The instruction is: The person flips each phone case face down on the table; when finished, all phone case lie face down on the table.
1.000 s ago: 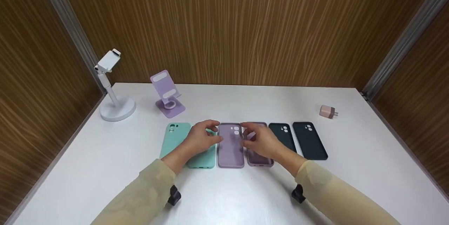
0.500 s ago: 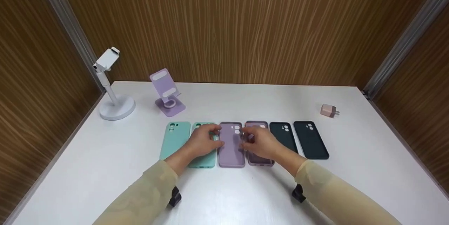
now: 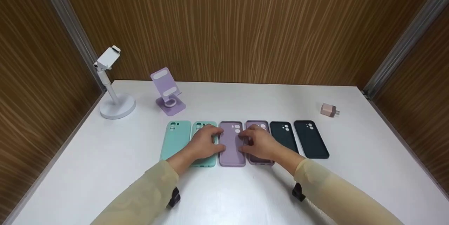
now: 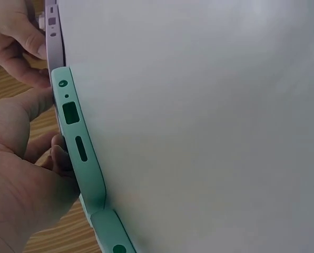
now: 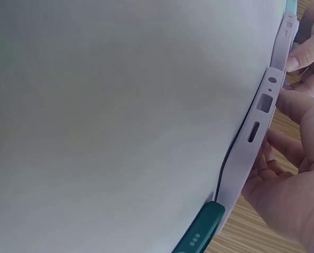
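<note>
Several phone cases lie in a row on the white table. My left hand (image 3: 202,142) arches over the inner teal phone case (image 3: 206,163), its thumb and fingertips at the left edge of the middle purple phone case (image 3: 231,156). At that case's right edge are the thumb and fingertips of my right hand (image 3: 261,142), which covers part of a second purple phone case (image 3: 259,162). Thumb and fingers stand apart on both hands. The left wrist view shows the inner teal phone case (image 4: 91,176) edge-on; the right wrist view shows the second purple phone case (image 5: 241,163) likewise.
An outer teal phone case (image 3: 175,133) lies at the row's left end. Two dark phone cases (image 3: 310,140) lie at the right end. Behind stand a white phone stand (image 3: 117,106) and a purple phone stand (image 3: 165,84). A pink charger plug (image 3: 328,110) lies at the back right.
Both hands have come slightly nearer to me along the sides of the middle purple phone case, their fingertips now lower on its edges. The cases hold their row.
</note>
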`<state>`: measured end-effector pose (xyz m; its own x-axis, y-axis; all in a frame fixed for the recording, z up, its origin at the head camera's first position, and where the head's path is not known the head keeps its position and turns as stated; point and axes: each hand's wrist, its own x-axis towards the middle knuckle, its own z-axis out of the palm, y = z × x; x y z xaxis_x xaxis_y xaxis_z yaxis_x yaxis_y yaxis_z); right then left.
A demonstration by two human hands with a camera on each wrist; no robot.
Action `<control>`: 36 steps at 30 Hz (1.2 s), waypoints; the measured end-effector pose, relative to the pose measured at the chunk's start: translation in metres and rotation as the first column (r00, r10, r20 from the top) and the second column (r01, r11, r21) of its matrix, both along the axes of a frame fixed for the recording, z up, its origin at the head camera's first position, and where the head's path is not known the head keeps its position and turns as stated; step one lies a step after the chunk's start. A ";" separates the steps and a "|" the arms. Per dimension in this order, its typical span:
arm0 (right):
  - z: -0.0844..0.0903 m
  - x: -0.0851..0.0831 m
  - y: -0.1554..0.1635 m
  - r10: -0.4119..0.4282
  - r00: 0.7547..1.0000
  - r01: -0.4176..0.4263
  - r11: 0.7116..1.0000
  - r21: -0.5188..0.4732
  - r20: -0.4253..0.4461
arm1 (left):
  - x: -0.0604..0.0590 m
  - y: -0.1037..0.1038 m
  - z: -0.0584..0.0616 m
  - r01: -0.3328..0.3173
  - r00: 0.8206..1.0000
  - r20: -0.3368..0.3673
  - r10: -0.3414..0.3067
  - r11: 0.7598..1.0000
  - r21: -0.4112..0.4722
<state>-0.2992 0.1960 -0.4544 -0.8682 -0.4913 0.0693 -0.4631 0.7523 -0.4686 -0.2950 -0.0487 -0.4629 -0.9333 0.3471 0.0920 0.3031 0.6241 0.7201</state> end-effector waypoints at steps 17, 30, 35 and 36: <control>0.001 -0.001 0.001 -0.016 0.999 0.016 1.000 -0.001 0.050 | 0.000 0.002 0.001 -0.026 0.998 0.054 0.029 0.999 -0.041; 0.000 -0.003 0.002 0.012 1.000 -0.012 1.000 0.006 0.026 | -0.001 0.001 -0.003 -0.018 1.000 0.015 0.019 1.000 -0.022; -0.001 -0.003 0.003 0.009 0.999 -0.010 1.000 0.007 0.038 | -0.001 0.002 -0.003 -0.032 0.998 0.045 0.034 0.999 -0.033; -0.001 -0.003 0.003 0.008 0.999 -0.008 1.000 0.006 0.041 | 0.000 0.002 -0.002 -0.036 0.998 0.053 0.038 0.999 -0.035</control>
<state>-0.3018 0.1989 -0.4550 -0.8662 -0.4987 0.0310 -0.4499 0.7516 -0.4823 -0.2951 -0.0470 -0.4653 -0.9489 0.3142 0.0305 0.2409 0.6583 0.7131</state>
